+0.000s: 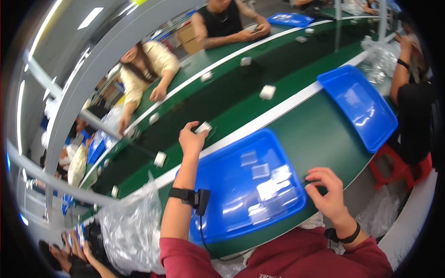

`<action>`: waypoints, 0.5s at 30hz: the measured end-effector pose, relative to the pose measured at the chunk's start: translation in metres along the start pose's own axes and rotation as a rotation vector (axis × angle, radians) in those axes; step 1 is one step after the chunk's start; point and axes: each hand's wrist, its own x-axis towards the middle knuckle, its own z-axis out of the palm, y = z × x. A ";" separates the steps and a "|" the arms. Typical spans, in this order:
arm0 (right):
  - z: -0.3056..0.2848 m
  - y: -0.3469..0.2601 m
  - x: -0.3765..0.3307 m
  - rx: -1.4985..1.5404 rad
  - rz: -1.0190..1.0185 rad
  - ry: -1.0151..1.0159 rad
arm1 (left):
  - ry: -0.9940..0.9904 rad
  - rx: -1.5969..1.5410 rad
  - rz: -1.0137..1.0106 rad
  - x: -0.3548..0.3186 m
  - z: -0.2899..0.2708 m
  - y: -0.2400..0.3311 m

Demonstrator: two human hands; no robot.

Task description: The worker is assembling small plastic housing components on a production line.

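Head view: left hand [192, 139] pinches small white box [203, 127]; blue tray [218, 185] holds clear packets [269, 187]; right hand [327, 192] curled, empty

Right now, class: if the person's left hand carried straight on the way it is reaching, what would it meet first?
The left hand, holding a small white block, points out over the dark conveyor belt. Probably the belt itself comes first; the white block lies further on, though depth is unclear.

second blue tray [359, 104], clear bags [127, 227], red stool [398, 169]

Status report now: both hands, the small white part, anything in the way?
Left hand holds small white part over the belt. Right hand at blue tray edge, holding nothing visible. Path clear.
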 end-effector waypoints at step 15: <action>-0.001 0.031 -0.015 0.244 0.119 0.264 | -0.163 -0.036 0.611 0.024 0.164 0.188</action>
